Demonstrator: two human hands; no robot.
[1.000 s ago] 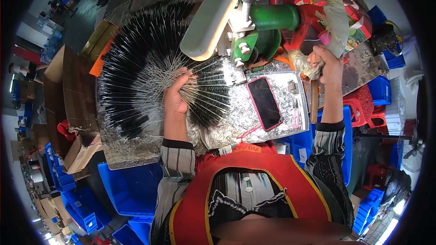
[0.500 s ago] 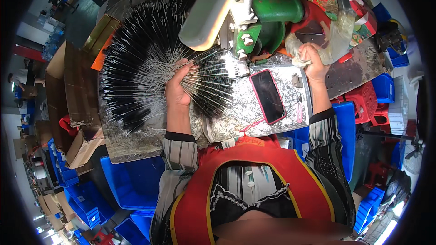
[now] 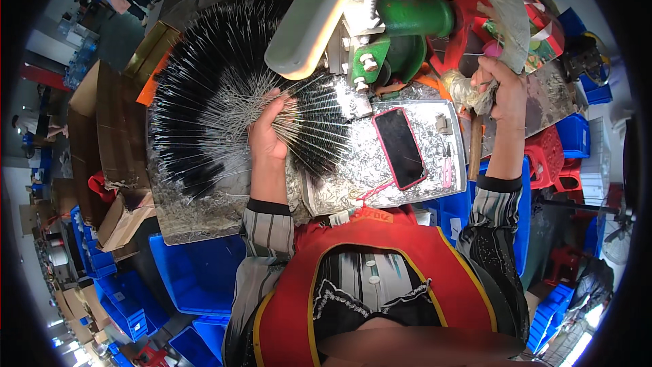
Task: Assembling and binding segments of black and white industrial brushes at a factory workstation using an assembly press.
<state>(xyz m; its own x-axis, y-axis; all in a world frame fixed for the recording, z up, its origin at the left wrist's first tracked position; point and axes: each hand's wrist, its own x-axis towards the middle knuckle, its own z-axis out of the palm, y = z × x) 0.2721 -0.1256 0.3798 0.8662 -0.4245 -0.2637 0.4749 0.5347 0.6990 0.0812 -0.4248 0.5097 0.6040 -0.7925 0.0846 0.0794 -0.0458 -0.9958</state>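
Two hands engaged: left hand clenched on black-and-silver wires, fanned over the counter at 10 o'clock; right hand looks clenched on the plastic-wrapped handle, 2 o'clock. Step, by judgement: wires held beside the green machine, 1 o'clock, handle manned; calls for a steady left grip. Lamp at 12 partly hides machine and wires. Phone at 3, cardboard box at 9, blue bin at 8.
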